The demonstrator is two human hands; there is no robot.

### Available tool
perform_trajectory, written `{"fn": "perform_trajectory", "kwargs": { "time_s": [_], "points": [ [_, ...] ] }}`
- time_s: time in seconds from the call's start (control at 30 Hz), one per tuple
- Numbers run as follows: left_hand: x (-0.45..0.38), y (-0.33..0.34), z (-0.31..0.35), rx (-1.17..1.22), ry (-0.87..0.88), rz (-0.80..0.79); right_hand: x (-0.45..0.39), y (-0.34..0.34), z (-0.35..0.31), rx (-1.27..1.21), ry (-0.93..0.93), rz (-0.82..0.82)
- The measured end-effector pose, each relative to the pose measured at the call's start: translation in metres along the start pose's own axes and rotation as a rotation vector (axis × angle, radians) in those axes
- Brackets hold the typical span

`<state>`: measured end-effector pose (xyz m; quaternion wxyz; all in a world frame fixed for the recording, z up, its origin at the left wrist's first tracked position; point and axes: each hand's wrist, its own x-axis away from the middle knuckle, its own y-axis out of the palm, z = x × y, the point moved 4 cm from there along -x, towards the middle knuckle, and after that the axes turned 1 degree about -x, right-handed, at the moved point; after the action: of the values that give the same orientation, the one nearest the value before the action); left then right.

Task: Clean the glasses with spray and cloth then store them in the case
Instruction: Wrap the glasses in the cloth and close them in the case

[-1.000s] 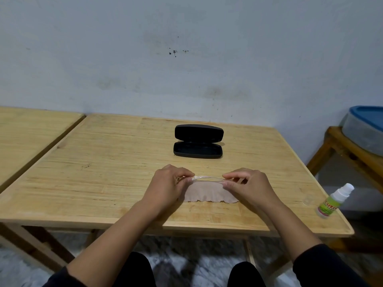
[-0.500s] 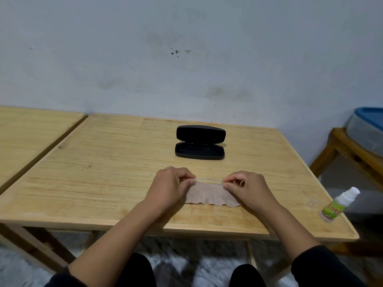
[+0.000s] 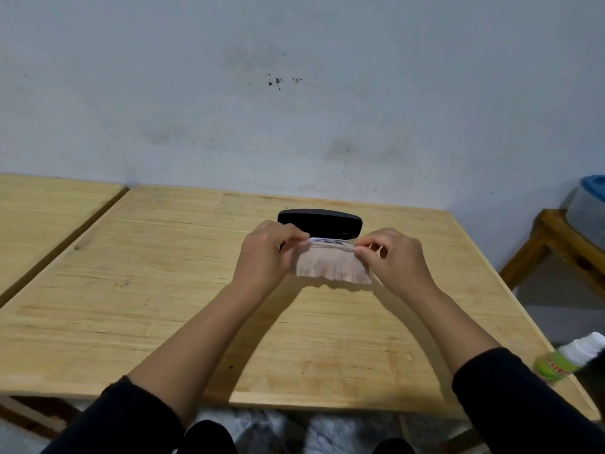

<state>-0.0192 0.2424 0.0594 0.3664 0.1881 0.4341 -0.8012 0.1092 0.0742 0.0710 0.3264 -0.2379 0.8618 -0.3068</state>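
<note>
Pinching the glasses and draped cloth at centre frame, my left hand and right hand hover before the case. Risk: cloth snagging, thin frame slipping onto the worktop.

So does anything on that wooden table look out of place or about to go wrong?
One thing: the small white-capped spray bottle with the green label lies tipped over at the right edge of the light wooden table, so it might roll off. Nothing looks spilled or broken. Both hands hold the clear glasses and beige cloth in front of the black case.
</note>
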Motion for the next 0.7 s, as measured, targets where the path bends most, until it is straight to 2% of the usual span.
{"fn": "perform_trajectory", "kwargs": {
  "time_s": [0.17, 0.37, 0.7],
  "points": [
    [-0.027, 0.010, -0.014, -0.004, 0.018, 0.094, -0.026, 0.012, 0.007, 0.023, -0.086, 0.106],
    [-0.032, 0.021, -0.025, -0.060, 0.038, 0.105, -0.035, 0.023, 0.015, 0.076, -0.182, 0.186],
    [-0.020, 0.028, -0.040, -0.158, 0.023, -0.009, -0.027, 0.043, 0.022, 0.089, -0.219, 0.111]
  ]
}}
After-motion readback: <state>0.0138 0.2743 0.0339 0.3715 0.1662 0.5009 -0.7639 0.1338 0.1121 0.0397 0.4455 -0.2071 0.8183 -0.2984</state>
